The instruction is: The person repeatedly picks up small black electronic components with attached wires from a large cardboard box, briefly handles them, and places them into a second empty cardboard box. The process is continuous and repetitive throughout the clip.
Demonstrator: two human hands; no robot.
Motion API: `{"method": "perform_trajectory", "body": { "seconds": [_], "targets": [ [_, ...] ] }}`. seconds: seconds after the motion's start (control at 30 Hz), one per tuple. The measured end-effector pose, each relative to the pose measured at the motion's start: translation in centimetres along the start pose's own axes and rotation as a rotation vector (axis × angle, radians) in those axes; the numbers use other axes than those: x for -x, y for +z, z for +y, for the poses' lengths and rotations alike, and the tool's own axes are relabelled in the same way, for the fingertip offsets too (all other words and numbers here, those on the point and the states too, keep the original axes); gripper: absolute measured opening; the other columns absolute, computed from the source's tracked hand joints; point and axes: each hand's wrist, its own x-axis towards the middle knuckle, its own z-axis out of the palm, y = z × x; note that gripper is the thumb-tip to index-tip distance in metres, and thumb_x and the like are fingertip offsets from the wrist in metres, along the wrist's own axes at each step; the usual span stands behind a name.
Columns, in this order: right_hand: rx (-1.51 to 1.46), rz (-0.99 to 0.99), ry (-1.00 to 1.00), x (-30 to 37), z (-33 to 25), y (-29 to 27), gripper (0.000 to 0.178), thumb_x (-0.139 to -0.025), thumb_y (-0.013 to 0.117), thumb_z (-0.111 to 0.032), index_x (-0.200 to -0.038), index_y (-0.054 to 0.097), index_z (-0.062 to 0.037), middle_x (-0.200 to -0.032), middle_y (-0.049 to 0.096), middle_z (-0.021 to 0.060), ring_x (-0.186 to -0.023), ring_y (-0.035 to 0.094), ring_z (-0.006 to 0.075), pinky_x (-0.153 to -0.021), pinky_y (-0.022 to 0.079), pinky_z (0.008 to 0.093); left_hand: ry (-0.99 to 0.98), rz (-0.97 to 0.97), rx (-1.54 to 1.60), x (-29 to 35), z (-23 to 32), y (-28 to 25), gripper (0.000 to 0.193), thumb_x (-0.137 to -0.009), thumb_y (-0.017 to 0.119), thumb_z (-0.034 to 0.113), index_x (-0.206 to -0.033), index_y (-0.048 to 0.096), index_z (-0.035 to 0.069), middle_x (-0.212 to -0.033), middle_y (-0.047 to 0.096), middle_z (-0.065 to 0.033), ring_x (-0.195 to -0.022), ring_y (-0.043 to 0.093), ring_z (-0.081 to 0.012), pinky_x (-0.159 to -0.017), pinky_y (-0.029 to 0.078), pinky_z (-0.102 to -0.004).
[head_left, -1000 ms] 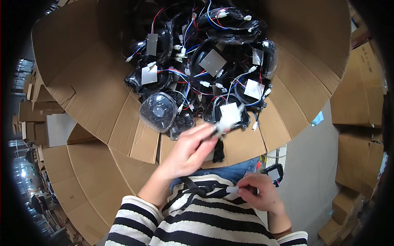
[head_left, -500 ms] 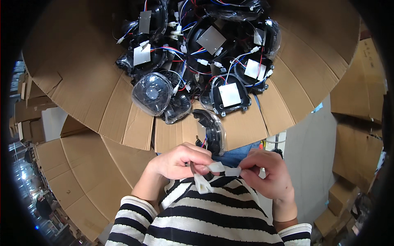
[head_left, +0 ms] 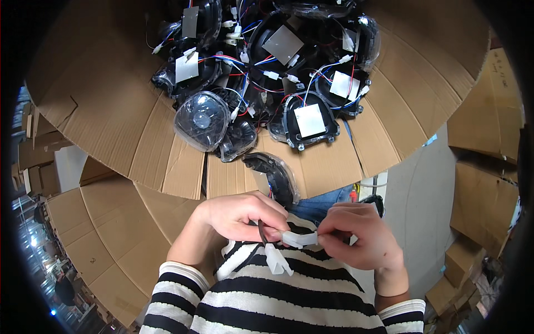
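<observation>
Centrally, a white connector pair [head_left: 299, 239] is held crosswise before the striped shirt [head_left: 283, 303], its left end pinched by the left hand [head_left: 245, 217], its right end by the right hand [head_left: 360, 236], neither being nearer.

To the right of the right hand [head_left: 359, 236], a plain grey floor [head_left: 417, 222] lies in a pale, evenly lit strip, and beyond it, farther right, large brown cardboard boxes [head_left: 486, 206] stand close together, with a smaller box [head_left: 467, 256] just below them. Well out to the left of the left hand [head_left: 245, 217], more brown boxes [head_left: 36, 150] are piled near a white panel [head_left: 68, 167]. Farthest left of that same hand, bright spots of light [head_left: 34, 242] shine among dim clutter [head_left: 64, 292], too blurred to make out.
</observation>
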Motion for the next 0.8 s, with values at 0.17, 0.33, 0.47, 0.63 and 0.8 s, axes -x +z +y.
{"method": "perform_trajectory", "body": {
  "seconds": [0.17, 0.33, 0.47, 0.63, 0.8],
  "targets": [
    [0.173, 0.058, -0.008, 0.0, 0.0, 0.6, 0.007, -0.062, 0.056, 0.002, -0.062, 0.051, -0.003, -0.054, 0.048, 0.0029, -0.046, 0.044, 0.0151, -0.04, 0.035, 0.0246, -0.07, 0.064, 0.019, 0.1, 0.2, 0.2, 0.012, -0.074, 0.05, 0.008, -0.071, 0.048, -0.003, -0.06, 0.044, -0.0075, -0.052, 0.042, -0.0214, -0.051, 0.034, -0.0288],
    [0.18, 0.052, -0.03, 0.0, -0.2, 0.4, 0.008, -0.062, 0.055, 0.002, -0.062, 0.05, -0.0034, -0.055, 0.049, 0.0034, -0.048, 0.046, 0.0168, -0.041, 0.037, 0.0259, -0.145, 0.09, -0.039, 0.1, 0.2, -0.2, 0.012, -0.073, 0.051, 0.008, -0.077, 0.052, -0.003, -0.062, 0.046, -0.0077, -0.054, 0.045, -0.022, -0.053, 0.036, -0.0285],
    [0.183, 0.094, -0.063, 0.2, 0.0, 0.7, 0.008, -0.062, 0.055, 0.002, -0.063, 0.05, -0.0033, -0.056, 0.049, 0.0042, -0.05, 0.047, 0.019, -0.044, 0.038, 0.0274, -0.166, 0.096, -0.082, 0.2, 0.3, -0.3, 0.014, -0.072, 0.051, 0.008, -0.08, 0.052, -0.004, -0.064, 0.048, -0.008, -0.057, 0.047, -0.0219, -0.054, 0.037, -0.0281],
    [0.215, 0.03, -0.062, -0.1, 0.3, 0.7, 0.012, -0.063, 0.056, 0.002, -0.069, 0.048, -0.0033, -0.058, 0.05, 0.0075, -0.052, 0.05, 0.0248, -0.047, 0.04, 0.0314, -0.221, 0.045, -0.005, -0.4, 0.1, -0.9, 0.018, -0.072, 0.051, 0.005, -0.086, 0.053, -0.005, -0.07, 0.051, -0.0087, -0.061, 0.048, -0.0171, -0.059, 0.04, -0.0263],
    [0.196, 0.232, 0.036, -0.2, 0.2, 1.2, 0.01, -0.066, 0.055, 0.004, -0.071, 0.048, -0.0017, -0.058, 0.049, 0.0078, -0.051, 0.049, 0.0242, -0.046, 0.039, 0.0303, -0.303, 0.172, 0.047, -0.1, -0.2, -0.5, 0.02, -0.073, 0.05, 0.002, -0.092, 0.053, -0.004, -0.079, 0.055, -0.0083, -0.07, 0.05, -0.0107, -0.061, 0.041, -0.023]
  ]
}}
